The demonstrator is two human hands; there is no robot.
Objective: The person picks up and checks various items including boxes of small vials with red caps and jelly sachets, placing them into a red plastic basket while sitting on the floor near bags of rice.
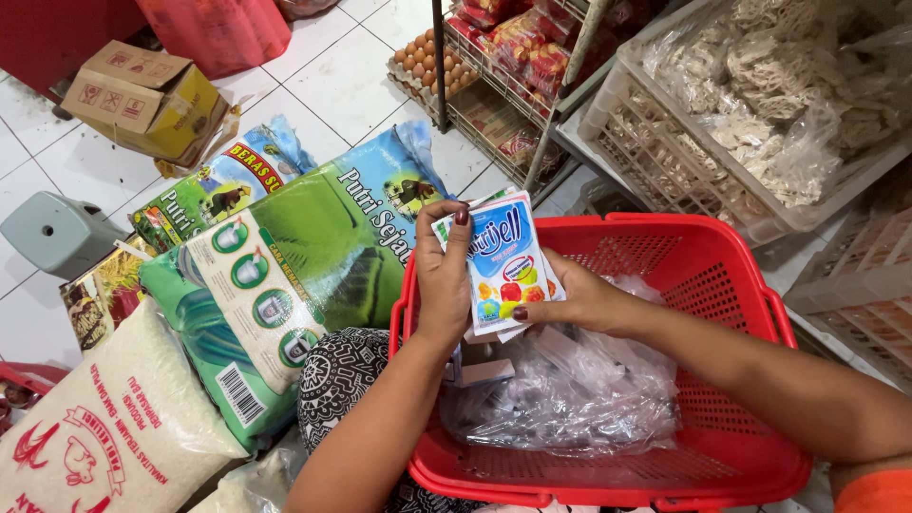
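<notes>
Both hands, left hand [443, 275] and right hand [579, 299], grasp a white-and-blue sachet stack [501, 261] above the red basket [750, 285], green rice sacks [313, 256] lying left of them.

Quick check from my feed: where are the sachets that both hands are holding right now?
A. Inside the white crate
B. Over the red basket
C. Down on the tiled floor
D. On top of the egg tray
B: the left hand and right hand hold the sachets up over the red basket, above the clear plastic bags lying in it.
</notes>
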